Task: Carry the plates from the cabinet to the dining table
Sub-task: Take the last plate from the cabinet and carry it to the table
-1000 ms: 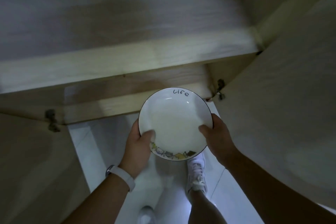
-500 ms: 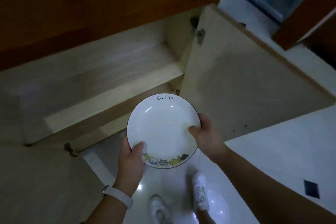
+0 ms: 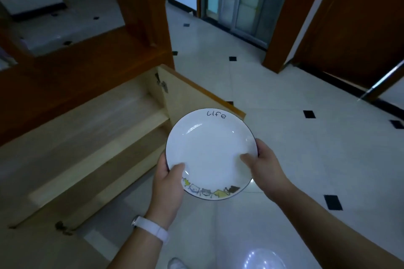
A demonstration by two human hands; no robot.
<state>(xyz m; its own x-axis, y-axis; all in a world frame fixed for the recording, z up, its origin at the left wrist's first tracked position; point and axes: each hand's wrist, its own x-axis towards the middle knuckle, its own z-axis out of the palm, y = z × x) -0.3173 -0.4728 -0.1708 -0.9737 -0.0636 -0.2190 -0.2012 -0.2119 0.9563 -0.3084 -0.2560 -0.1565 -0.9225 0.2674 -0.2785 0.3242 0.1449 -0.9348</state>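
A white plate [image 3: 211, 148] with a dark rim, the word "life" and small cartoon figures is held level in front of me above the floor. My left hand [image 3: 168, 183] grips its near-left rim, thumb on top. My right hand [image 3: 263, 165] grips its right rim, thumb on the plate's face. The low wooden cabinet [image 3: 87, 137] stands open to the left, and its pale shelves show no plates. No dining table is in view.
The cabinet's right door [image 3: 196, 96] stands open just beyond the plate. White tiled floor [image 3: 295, 137] with small black squares stretches ahead and right. A wooden post [image 3: 144, 13] rises at the cabinet's end. A brown door [image 3: 360, 28] and a glass door [image 3: 240, 0] lie further off.
The view has lifted and turned right, from the cabinet's inside toward the open floor. The plate stays held in both hands and has come away from the shelves.
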